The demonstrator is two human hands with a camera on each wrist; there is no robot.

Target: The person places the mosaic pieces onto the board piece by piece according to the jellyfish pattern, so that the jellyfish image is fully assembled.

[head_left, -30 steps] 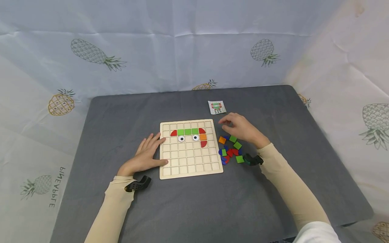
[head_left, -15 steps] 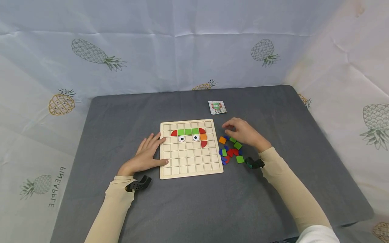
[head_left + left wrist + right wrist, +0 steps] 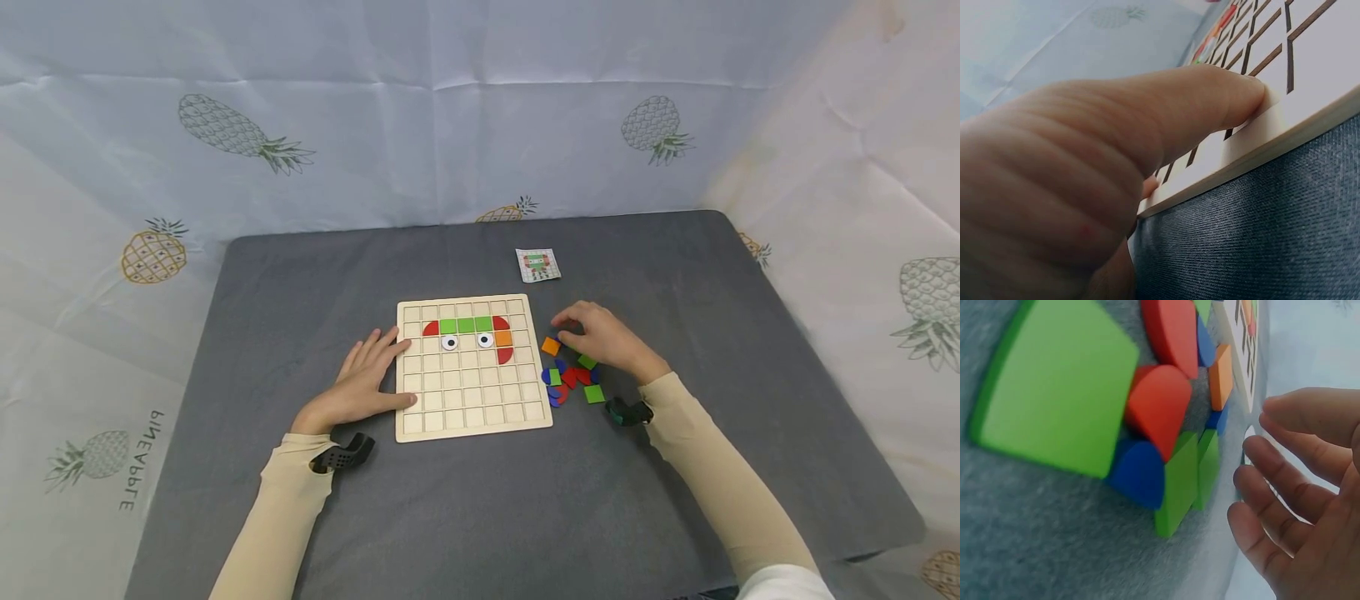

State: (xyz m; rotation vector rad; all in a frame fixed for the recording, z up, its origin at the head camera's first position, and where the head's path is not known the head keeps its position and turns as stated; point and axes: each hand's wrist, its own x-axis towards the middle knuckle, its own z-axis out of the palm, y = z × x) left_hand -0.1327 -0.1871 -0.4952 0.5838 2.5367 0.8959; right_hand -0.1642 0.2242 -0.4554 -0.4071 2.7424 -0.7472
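A wooden grid board lies on the table, with pieces set in its upper rows: green squares, red quarter rounds, an orange square and two eye discs. My left hand rests on the board's left edge, fingers spread and thumb on the rim. Over the far side of a loose pile of pieces hovers my right hand, its fingers gently bent. In the right wrist view nothing shows between those fingers; below lie loose green, red and blue pieces.
A small printed picture card lies beyond the board's far right corner. The loose pieces, including an orange square, sit close along the board's right edge. A pineapple-print cloth hangs behind the dark grey table.
My right hand has moved down and a little to the right, from beside the board's far corner to over the green pieces, partly covering them. The left hand stays on the board.
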